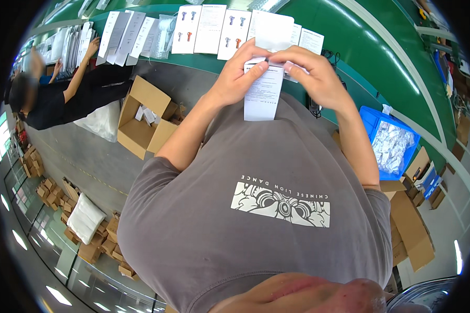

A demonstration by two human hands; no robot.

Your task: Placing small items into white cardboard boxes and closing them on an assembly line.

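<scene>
Left hand [240, 73]: fingers closed on the top edge of a printed paper leaflet [262, 93], held in front of the chest. Right hand [310, 70]: pinching the same leaflet's top right corner, alongside a white card [273, 29]. Far side: green table [350, 36] with white product cards [209, 28] in a row. Right: blue bin [373, 121] of small bags. Left: open cardboard box [143, 117]; another person's arm [83, 65] on stacked sheets.
</scene>
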